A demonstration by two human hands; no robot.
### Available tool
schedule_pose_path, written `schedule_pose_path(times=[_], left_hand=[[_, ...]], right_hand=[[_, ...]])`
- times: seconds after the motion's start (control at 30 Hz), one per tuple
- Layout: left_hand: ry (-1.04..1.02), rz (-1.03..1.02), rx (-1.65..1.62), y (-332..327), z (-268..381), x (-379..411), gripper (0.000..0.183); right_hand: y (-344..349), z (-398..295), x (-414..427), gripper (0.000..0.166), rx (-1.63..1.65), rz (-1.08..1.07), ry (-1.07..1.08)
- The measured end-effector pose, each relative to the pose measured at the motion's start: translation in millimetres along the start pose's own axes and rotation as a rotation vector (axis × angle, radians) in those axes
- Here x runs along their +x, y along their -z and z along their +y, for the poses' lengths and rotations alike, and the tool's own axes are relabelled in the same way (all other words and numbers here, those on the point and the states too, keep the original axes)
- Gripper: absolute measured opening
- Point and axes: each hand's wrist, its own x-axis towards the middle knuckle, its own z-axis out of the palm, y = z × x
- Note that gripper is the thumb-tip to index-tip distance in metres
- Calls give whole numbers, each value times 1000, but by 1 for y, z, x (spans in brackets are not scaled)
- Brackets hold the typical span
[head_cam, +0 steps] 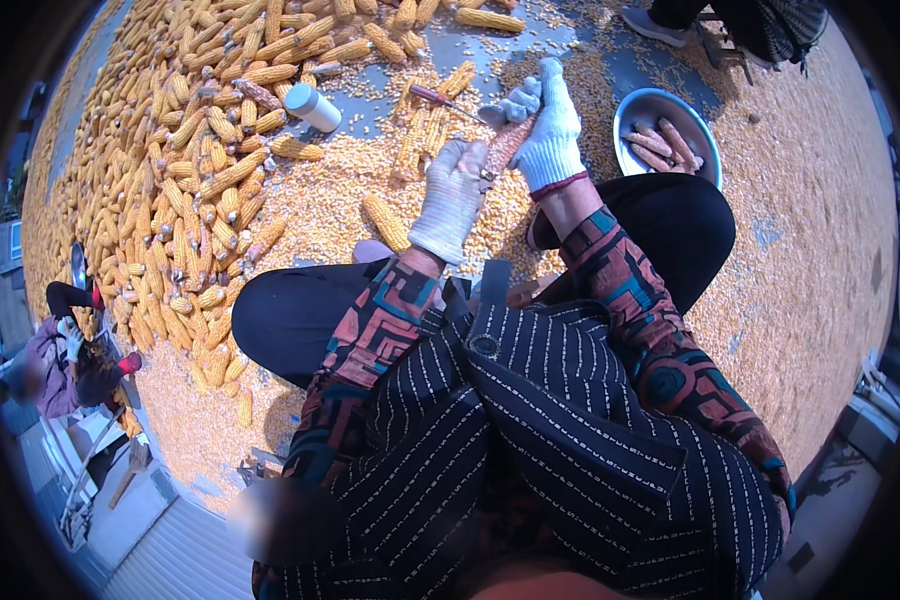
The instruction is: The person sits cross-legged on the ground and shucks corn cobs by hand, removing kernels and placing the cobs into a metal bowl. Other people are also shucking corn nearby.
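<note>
My left hand (448,196), in a striped knit glove, grips the lower end of a mostly bare, reddish corn cob (508,142). My right hand (553,135), in a pale knit glove with a dark red cuff, wraps around the cob's upper part. The fingers hide much of it. Just left of my right fingers, a screwdriver (431,94) with a red handle lies by several partly shelled corn ears (421,135). One full yellow ear (385,223) rests on loose kernels (330,195) beside my left hand.
A large heap of corn ears (195,165) spreads to the left, with a white lidded bottle (313,107) at its edge. Right of my knee stands a metal basin (712,146) holding several bare cobs (673,142). Another person (60,367) sits far left; a person's shoe (652,26) shows top right.
</note>
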Motion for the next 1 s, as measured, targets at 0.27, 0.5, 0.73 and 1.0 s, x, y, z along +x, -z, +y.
schedule_pose_path(times=[0.27,0.5,0.73,1.0], left_hand=[[-147,-162,-160,11,-7,4,24],[77,-234,-222,7,2,2,37],[12,-384,-573,17,-15,13,23],[-243,-185,-92,9,-6,12,21]], right_hand=[[6,-9,15,44,118,143,60],[10,-8,15,45,233,-24,-83],[16,-5,20,50,358,101,-156],[3,2,11,51,219,296,-44]])
